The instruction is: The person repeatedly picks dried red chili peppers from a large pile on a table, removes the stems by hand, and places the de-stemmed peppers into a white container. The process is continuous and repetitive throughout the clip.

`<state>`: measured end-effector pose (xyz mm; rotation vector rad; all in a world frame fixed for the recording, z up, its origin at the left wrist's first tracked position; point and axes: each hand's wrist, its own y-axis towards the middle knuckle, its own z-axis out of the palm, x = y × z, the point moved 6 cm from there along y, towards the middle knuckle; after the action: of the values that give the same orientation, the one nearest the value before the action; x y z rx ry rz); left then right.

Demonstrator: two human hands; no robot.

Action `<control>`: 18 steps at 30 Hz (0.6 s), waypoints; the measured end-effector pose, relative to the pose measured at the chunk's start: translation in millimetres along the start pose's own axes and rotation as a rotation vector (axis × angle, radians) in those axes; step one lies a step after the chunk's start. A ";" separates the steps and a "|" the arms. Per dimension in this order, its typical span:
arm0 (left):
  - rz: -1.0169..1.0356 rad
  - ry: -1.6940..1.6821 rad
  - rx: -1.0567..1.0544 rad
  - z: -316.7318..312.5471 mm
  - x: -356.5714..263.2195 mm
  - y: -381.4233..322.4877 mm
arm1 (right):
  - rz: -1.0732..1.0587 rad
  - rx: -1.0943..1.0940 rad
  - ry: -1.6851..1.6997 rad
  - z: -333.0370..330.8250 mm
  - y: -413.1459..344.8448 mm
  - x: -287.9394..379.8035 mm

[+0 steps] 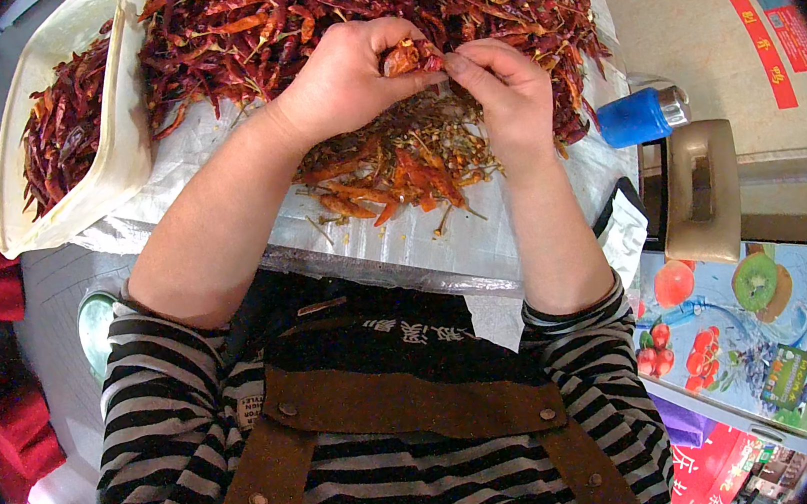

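Note:
My left hand (344, 78) holds a small bunch of dried chillies (401, 60) between thumb and curled fingers. Right beside it, my right hand (514, 91) pinches thumb and forefinger together at the tip of that bunch; what exactly lies between those fingertips is too small to make out. Behind both hands spreads a big heap of dark red dried chillies (234, 38). Below them, nearer to me, is a smaller pile of stems, seeds and bits (461, 135), with several orange-red chillies (421, 178) on its near side.
A white plastic tub (126, 82) partly filled with dried chillies (68, 134) stands tilted on the left. White woven sheeting (217, 207) covers the table. On the right are a blue cylinder with a silvery end (633, 118), a brown handle (700, 193) and a fruit-printed panel (721, 319).

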<state>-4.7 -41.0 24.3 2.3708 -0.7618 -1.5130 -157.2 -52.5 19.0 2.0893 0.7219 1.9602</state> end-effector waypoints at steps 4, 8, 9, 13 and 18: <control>0.010 -0.234 0.013 -1.7 -2.9 1.8 | 0.525 0.031 0.732 3.4 -5.6 -21.2; -0.103 -0.616 -0.129 -16.3 4.5 5.0 | 0.378 0.220 0.253 4.1 -2.2 -10.8; -0.129 -0.681 -0.211 -22.8 7.9 5.3 | 0.234 0.273 -0.113 7.9 -1.8 -6.8; -0.239 -0.678 -0.274 -25.3 17.1 2.9 | -0.258 0.360 -0.767 35.7 -5.6 5.3; -0.130 -0.359 -0.281 -26.4 14.8 5.4 | -0.364 0.324 -0.859 47.0 -6.0 6.7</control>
<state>22.2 -55.7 26.9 2.0039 -0.4296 -1.9855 -112.6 -35.3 17.1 2.4307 1.1290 0.6678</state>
